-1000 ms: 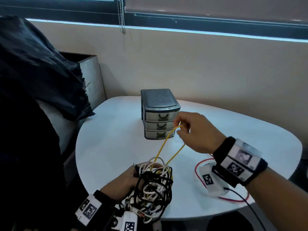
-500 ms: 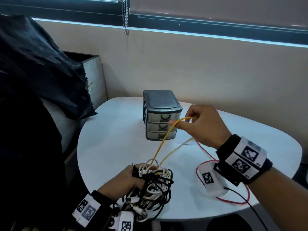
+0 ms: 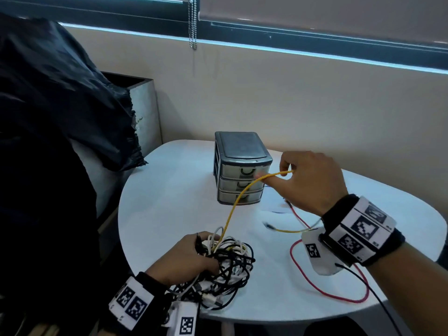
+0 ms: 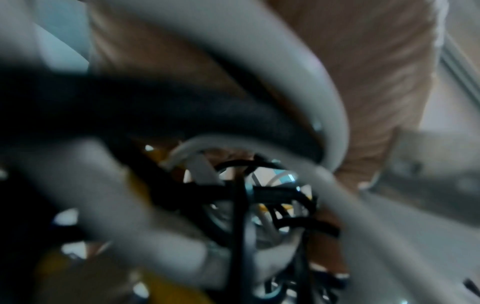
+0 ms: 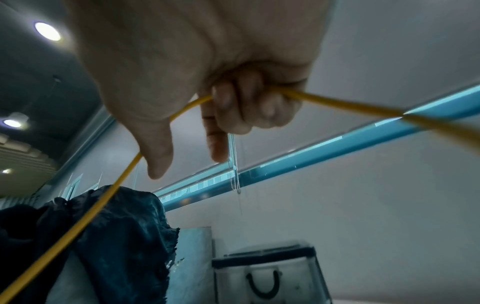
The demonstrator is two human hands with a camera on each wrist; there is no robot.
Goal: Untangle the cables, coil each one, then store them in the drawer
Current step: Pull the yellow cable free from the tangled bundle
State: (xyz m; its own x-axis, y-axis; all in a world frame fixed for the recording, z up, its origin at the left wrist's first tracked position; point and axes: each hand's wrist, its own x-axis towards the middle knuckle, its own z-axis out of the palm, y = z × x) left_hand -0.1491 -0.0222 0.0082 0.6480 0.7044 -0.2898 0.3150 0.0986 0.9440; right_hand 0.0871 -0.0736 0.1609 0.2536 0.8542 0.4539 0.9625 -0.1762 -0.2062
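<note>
A tangle of black and white cables point(image 3: 228, 270) lies at the near edge of the white table point(image 3: 169, 190). My left hand point(image 3: 186, 255) grips the tangle from the left; the left wrist view shows only blurred cables point(image 4: 233, 195) close up. A yellow cable point(image 3: 238, 200) rises out of the tangle to my right hand point(image 3: 303, 180), whose curled fingers hold it point(image 5: 324, 100) in the air in front of the small grey drawer unit point(image 3: 241, 166). The yellow cable's free end point(image 3: 286, 230) lies on the table under that wrist. All three drawers look closed.
A red cable point(image 3: 322, 284) loops loose on the table at the right, near its front edge. A black plastic bag point(image 3: 60, 98) over a grey bin point(image 3: 145, 110) stands left of the table. A bead chain point(image 3: 192, 23) hangs at the wall behind.
My right hand has pulled the yellow cable up and to the right, drawing more of it out of the tangle; its free end has slipped loose onto the table. The left hand stays on the tangle.
</note>
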